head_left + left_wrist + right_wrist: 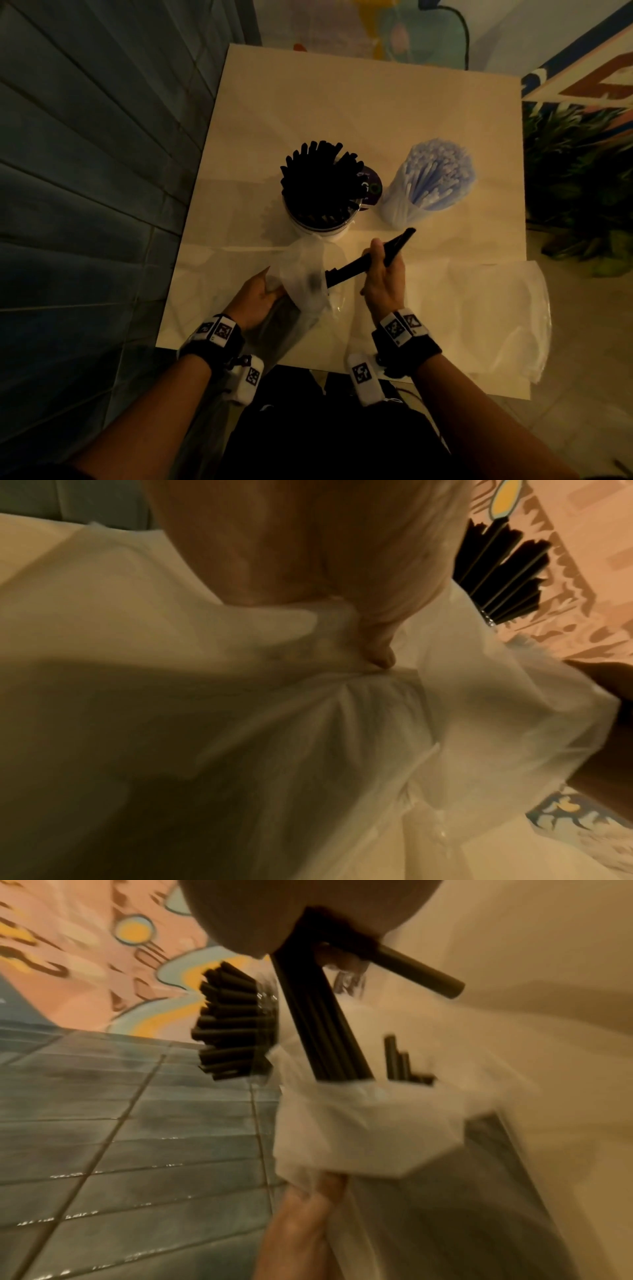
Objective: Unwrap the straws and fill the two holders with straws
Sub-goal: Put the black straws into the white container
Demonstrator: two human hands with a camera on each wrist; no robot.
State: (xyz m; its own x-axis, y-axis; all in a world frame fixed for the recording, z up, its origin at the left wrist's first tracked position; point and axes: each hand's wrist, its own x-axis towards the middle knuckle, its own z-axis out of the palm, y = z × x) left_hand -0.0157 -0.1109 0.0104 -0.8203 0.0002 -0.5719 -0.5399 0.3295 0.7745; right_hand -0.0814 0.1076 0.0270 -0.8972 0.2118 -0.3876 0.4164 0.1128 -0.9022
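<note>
The tabletop [376,113] is seen steeply from above by the head view. Close, blurred wrist views are aimed along the hands, and the bag [377,737] is shared by all three.

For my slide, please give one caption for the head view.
Right hand pulls black straws from a plastic wrapper held by left hand.

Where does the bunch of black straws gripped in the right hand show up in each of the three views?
Head: bunch of black straws low centre, angled, in the right hand.
Left wrist: not identifiable; only the holder's straws show.
Right wrist: top centre, running down into the translucent plastic bag.
Shared landmark: white holder full of black straws.
</note>
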